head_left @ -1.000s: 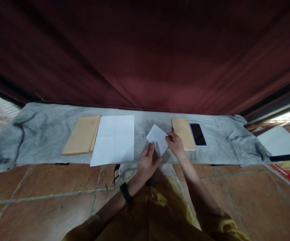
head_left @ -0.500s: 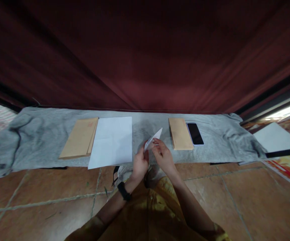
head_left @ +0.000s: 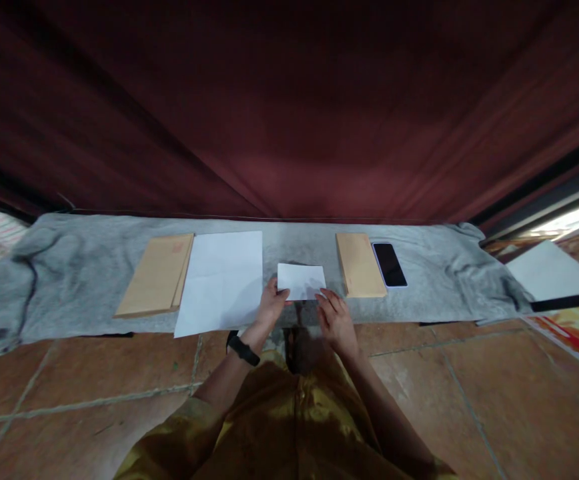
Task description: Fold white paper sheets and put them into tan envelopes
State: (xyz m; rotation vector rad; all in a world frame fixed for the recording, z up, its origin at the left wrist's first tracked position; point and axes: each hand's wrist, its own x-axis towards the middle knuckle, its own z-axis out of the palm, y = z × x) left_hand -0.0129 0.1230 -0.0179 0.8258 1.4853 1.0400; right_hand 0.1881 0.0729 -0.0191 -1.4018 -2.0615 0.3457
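Note:
A small folded white paper (head_left: 301, 281) lies flat on the grey cloth (head_left: 69, 273) in front of me. My left hand (head_left: 271, 307) grips its left edge, thumb on top. My right hand (head_left: 336, 319) rests with fingers stretched out, its fingertips at the paper's lower right corner. A larger white sheet (head_left: 222, 280) lies to the left, partly over a stack of brown envelopes (head_left: 157, 275). A second stack of brown envelopes (head_left: 359, 265) sits just right of the folded paper, with a black phone (head_left: 389, 265) beside it.
A dark red curtain (head_left: 289, 107) hangs behind the cloth. The floor is of orange tiles (head_left: 69, 400). At the far right lie a white sheet (head_left: 544, 270) and a colourful printed item (head_left: 577, 337). A black watch is on my left wrist.
The folded paper was lifted and turned between both hands, and now lies flat and squared on the cloth. My right hand has let go and flattened beside it.

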